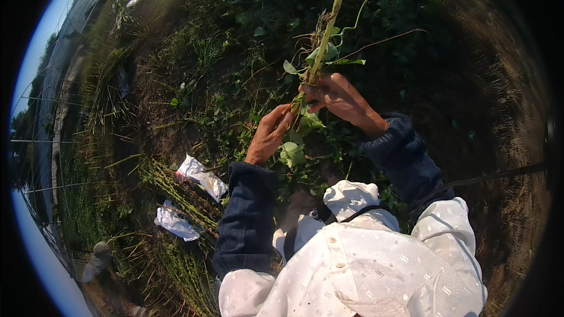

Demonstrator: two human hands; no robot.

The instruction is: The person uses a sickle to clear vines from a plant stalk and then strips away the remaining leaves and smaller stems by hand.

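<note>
A thick pale-green plant stalk (331, 29) rises from between my hands to the top of the view, tilted slightly right. Around its lower part cling dry roots or withered stems and a thin leafy vine (330, 53). My right hand (343, 101) is closed on the stalk's lower end, its fingertips partly hidden by the stems. Just below and to the left, my left hand (271, 133) pinches the thin stems trailing from that end, with thumb and fingers together. Green leaves (292, 154) hang or grow beneath my hands; I cannot tell which.
Two crumpled silvery-white packets (202, 178) (177, 221) lie at the lower left beside bundles of cut green stalks (182, 196). Low leafy growth (247, 35) covers the ground ahead. Dry grass (517, 105) edges the right; a long covered structure (79, 17) stands far left.
</note>
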